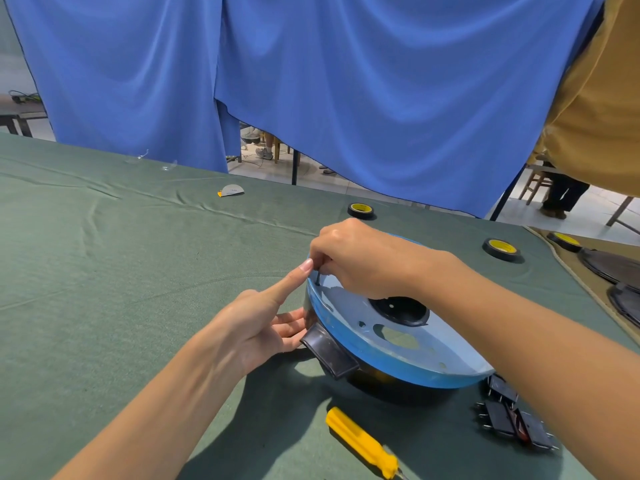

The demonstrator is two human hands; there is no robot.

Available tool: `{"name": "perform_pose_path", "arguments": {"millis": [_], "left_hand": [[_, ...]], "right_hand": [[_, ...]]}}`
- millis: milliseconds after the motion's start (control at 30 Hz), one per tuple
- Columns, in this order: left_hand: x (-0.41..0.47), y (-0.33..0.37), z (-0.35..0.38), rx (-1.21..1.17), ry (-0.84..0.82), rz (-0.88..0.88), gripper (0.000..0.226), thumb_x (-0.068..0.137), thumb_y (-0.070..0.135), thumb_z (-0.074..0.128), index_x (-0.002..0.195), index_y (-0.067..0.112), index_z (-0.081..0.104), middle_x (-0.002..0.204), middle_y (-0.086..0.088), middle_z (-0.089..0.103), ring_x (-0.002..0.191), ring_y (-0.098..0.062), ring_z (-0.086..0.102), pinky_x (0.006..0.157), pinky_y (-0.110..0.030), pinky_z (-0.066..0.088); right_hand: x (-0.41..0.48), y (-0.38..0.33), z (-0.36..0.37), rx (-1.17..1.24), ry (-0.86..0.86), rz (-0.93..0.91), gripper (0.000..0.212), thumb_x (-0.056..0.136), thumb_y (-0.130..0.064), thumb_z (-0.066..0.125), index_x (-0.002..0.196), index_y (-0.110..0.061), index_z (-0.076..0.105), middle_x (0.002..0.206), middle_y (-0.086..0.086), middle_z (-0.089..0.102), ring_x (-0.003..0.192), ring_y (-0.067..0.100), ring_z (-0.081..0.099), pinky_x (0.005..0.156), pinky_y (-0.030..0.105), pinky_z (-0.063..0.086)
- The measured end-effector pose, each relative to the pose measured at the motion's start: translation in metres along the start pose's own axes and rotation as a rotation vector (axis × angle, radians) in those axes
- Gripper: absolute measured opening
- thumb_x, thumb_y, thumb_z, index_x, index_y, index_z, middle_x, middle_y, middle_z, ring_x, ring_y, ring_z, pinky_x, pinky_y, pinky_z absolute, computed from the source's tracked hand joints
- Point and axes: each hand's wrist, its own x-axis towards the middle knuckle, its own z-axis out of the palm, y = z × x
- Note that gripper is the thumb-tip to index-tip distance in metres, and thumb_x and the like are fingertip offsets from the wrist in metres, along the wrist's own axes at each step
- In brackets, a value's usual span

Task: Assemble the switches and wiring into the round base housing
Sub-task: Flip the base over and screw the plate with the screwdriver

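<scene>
The round base housing (398, 344) lies upside down on the green cloth, a blue-filmed plate on top with a black hub in a centre hole and a black handle (329, 351) at its near-left side. My right hand (360, 258) pinches a small dark screw (318, 276) standing upright at the plate's far-left rim. My left hand (263, 320) rests against the housing's left side, its forefinger stretched up to touch the screw's top. Several black switches with wires (512, 417) lie at the lower right.
A yellow-handled screwdriver (362, 443) lies in front of the housing. Two black tape rolls (361, 211) (501, 249) sit behind it. A folded paper disc (231, 190) lies farther back. Dark round parts (620, 271) sit at the right edge. A blue curtain hangs behind the table.
</scene>
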Motion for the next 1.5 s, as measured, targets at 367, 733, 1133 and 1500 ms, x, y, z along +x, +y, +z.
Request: {"name": "perform_pose_path", "arguments": {"millis": [367, 733, 1133, 1500], "left_hand": [[0.004, -0.001, -0.002, 0.002, 0.012, 0.015, 0.089, 0.032, 0.035, 0.092, 0.101, 0.005, 0.045, 0.071, -0.023, 0.07, 0.067, -0.033, 0.072, 0.061, -0.046, 0.06], [0.001, -0.003, -0.002, 0.051, -0.007, 0.02, 0.09, 0.04, 0.04, 0.088, 0.112, 0.003, 0.049, 0.079, -0.022, 0.072, 0.07, -0.032, 0.072, 0.068, -0.049, 0.06], [0.004, -0.005, -0.003, 0.051, 0.0, 0.043, 0.077, 0.038, 0.04, 0.09, 0.092, 0.003, 0.05, 0.077, -0.024, 0.072, 0.068, -0.031, 0.072, 0.064, -0.044, 0.061], [0.003, -0.004, -0.002, 0.035, 0.008, 0.04, 0.082, 0.034, 0.039, 0.091, 0.094, 0.003, 0.048, 0.074, -0.023, 0.071, 0.073, -0.033, 0.074, 0.069, -0.051, 0.06]], "right_hand": [[-0.001, 0.002, -0.003, 0.07, -0.04, 0.004, 0.016, 0.095, -0.01, 0.055, 0.101, -0.015, 0.069, 0.098, 0.001, 0.065, 0.094, 0.017, 0.058, 0.083, 0.039, 0.051], [0.004, 0.002, 0.015, 0.059, -0.059, 0.088, 0.022, 0.099, -0.03, 0.051, 0.085, -0.016, 0.06, 0.09, 0.008, 0.061, 0.081, 0.025, 0.058, 0.072, 0.042, 0.051], [0.003, 0.001, 0.015, 0.038, -0.036, 0.057, 0.016, 0.096, -0.02, 0.054, 0.085, -0.016, 0.066, 0.086, 0.003, 0.064, 0.073, 0.019, 0.06, 0.069, 0.04, 0.053], [0.004, 0.0, 0.006, -0.018, 0.001, 0.033, 0.015, 0.094, -0.007, 0.054, 0.099, -0.011, 0.067, 0.094, 0.005, 0.067, 0.09, 0.022, 0.06, 0.078, 0.043, 0.053]]}}
